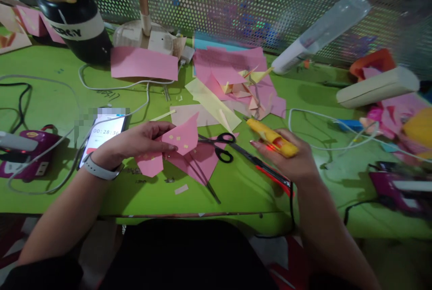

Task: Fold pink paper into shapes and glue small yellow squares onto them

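Note:
My left hand (pixel 153 139), a pale watch band on its wrist, pinches a folded pink paper piece (pixel 184 139) dotted with small pale squares. In my right hand (pixel 297 159) is a yellow glue gun (pixel 270 136), its nozzle toward the upper left and a red light glowing on it. Between the hands lie black-handled scissors (pixel 224 155), their blades partly hidden by the paper. Thin metal tweezers (pixel 209 184) rest across a pink sheet (pixel 199 164). Under my right hand is a black and red cutter-like tool (pixel 256 164).
A phone (pixel 106 130) showing a timer lies left. Behind stand a black bottle (pixel 79 24), a fan (pixel 145 15) and a mesh partition (pixel 216 2). Paper scraps (pixel 232 69) are piled at the back. White cables (pixel 148 94) loop over the green table (pixel 151 198). Purple boxes (pixel 43 155) sit at the sides.

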`<state>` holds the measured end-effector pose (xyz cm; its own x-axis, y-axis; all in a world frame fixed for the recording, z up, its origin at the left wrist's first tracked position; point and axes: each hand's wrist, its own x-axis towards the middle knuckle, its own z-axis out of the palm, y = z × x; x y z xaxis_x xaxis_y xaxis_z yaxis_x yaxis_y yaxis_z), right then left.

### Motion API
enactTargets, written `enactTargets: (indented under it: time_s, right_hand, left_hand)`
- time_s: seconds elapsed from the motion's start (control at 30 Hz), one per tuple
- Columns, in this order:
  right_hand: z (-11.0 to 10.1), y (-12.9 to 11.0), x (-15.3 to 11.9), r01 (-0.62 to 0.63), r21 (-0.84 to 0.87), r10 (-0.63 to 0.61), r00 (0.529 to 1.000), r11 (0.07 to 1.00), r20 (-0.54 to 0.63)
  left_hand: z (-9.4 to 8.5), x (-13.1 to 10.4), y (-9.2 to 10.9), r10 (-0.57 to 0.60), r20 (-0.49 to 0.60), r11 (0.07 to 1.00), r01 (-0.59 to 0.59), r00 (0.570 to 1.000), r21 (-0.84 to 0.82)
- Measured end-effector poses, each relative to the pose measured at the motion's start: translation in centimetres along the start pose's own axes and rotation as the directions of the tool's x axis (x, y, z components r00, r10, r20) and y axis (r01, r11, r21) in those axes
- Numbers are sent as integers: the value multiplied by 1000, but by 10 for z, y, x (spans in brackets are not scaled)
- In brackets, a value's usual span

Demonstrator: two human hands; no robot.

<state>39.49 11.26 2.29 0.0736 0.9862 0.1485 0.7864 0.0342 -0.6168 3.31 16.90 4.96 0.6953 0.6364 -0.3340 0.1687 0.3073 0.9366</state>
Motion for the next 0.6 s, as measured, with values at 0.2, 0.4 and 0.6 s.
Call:
enactTargets:
  time_s: [0.2, 0.4, 0.6]
  right_hand:
    - [0, 51, 9, 14, -421, 1, 999, 907, 35]
    - [-8, -6, -8, 384, -450, -427, 904, 806, 7]
    - [34, -95, -18, 728, -138, -733, 680, 672, 21]
  left_hand:
    - [1, 0, 1, 7, -7, 1000, -7, 1000, 0]
    - [3, -1, 1, 6, -19, 1000, -5, 1000, 27]
    - [7, -1, 3, 39, -40, 997, -36, 998, 74]
